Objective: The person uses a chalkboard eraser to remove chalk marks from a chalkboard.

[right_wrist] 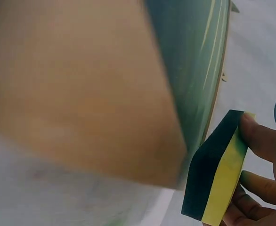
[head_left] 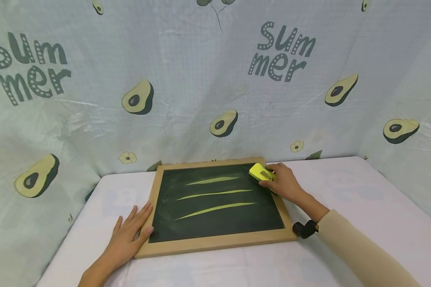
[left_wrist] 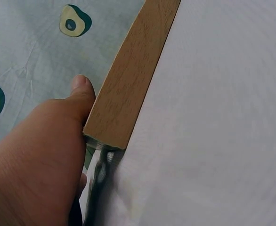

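Note:
A chalkboard with a wooden frame [head_left: 215,242] lies flat on the white table; three yellow chalk strokes [head_left: 215,195] cross its dark surface. My right hand [head_left: 283,183] grips a yellow eraser with a dark felt face [head_left: 261,173] at the board's far right corner. In the right wrist view the eraser [right_wrist: 218,174] is pinched between my fingers [right_wrist: 265,141], just off the board's frame [right_wrist: 91,94]. My left hand [head_left: 131,235] rests flat on the table, thumb against the board's left frame. The left wrist view shows that thumb [left_wrist: 81,89] beside the wooden frame [left_wrist: 128,80].
A pale cloth printed with avocados and the word "Summer" [head_left: 283,52] hangs behind and around the table. The white tabletop [head_left: 362,207] stretches right of the board and in front of it. A black wrist strap [head_left: 305,230] sits on my right wrist.

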A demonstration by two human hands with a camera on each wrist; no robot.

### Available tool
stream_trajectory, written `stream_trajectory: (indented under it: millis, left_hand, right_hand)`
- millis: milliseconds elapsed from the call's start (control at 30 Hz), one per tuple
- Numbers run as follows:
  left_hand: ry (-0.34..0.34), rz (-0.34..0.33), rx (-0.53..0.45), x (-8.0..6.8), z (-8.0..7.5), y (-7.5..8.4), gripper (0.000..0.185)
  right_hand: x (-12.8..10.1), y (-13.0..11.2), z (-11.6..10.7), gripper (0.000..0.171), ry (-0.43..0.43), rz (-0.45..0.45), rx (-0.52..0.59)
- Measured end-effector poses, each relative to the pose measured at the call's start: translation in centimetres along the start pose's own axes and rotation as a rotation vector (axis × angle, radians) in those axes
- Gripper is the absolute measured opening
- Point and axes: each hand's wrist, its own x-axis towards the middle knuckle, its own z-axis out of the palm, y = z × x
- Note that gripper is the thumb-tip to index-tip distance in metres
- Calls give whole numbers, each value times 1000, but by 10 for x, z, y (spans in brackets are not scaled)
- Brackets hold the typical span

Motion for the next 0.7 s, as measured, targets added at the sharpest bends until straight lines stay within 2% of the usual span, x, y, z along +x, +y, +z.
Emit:
stream_trajectory:
  millis: [100,367,700]
  left_hand:
    - [0,-10,0,-1,1,0,62]
    - [6,-10,10,-1,1,0,62]
    - [8,-16,-3,-1,2,-1,63]
  right_hand:
    - [9,-6,4,62,-15,-23,-10]
    - [30,-16,10,61,-88,-12,-41]
    - [42,-19,23,58,-141,-39,-42]
